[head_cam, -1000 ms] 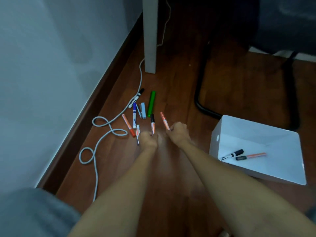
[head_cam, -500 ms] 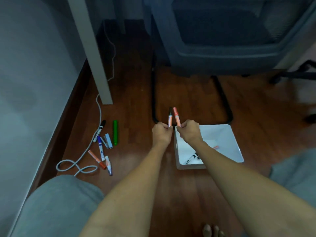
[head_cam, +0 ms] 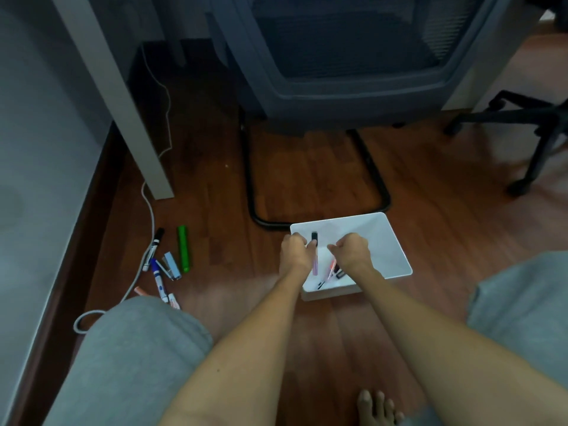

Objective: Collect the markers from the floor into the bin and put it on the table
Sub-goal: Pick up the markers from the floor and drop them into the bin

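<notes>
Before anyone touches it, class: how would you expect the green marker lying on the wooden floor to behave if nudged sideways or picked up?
The green marker looks round-bodied and lies flat on smooth wooden floor, so a sideways nudge would probably roll it. It appears straight and rigid, likely stiff plastic. Being slim, it should lift easily in one hand.

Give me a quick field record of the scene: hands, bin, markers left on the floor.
left hand: over the bin, a black-capped marker at its fingertips
right hand: over the bin, curled, no marker visible in it
bin: white, on the floor, several markers inside
floor markers: green marker, blue marker, others by the cable
table leg: left of bin
</notes>
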Demonstrator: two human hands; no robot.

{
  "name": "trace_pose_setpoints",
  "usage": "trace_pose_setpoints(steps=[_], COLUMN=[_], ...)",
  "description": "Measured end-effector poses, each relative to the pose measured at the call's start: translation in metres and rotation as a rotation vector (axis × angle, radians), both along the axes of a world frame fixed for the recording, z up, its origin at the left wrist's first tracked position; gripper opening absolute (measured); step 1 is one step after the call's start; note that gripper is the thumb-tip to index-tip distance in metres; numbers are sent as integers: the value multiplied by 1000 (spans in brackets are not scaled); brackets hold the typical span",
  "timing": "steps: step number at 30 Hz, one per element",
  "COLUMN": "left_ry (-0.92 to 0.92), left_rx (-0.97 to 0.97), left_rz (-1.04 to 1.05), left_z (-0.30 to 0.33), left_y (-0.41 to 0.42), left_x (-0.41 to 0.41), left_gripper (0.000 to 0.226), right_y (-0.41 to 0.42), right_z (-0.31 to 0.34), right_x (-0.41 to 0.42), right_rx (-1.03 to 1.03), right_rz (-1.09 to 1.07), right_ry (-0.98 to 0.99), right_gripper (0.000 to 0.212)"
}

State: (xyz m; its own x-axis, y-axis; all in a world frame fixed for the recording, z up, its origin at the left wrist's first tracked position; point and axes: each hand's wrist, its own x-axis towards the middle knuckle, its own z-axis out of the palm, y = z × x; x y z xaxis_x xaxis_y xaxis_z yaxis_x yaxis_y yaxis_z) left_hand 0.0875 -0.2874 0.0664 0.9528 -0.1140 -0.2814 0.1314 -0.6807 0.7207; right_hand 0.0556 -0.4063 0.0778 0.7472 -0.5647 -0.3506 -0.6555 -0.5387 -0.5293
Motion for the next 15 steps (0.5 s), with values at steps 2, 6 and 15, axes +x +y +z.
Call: trace_pose_setpoints(steps=[2, 6, 15], left_ry=[-24, -85, -117], left_rx=[4, 16, 115], left_rz=[28, 148, 434], left_z=[3, 13, -4], left_y=[15, 59, 181], left_x=[7, 22, 30], left_gripper=[41, 35, 35], right_y=[10, 40, 145], right_z=[6, 19, 10], right_x=[9, 38, 81], right_rx=[-19, 19, 128], right_rz=[38, 134, 403], right_ry=[-15, -63, -71], right_gripper=[31, 31, 26])
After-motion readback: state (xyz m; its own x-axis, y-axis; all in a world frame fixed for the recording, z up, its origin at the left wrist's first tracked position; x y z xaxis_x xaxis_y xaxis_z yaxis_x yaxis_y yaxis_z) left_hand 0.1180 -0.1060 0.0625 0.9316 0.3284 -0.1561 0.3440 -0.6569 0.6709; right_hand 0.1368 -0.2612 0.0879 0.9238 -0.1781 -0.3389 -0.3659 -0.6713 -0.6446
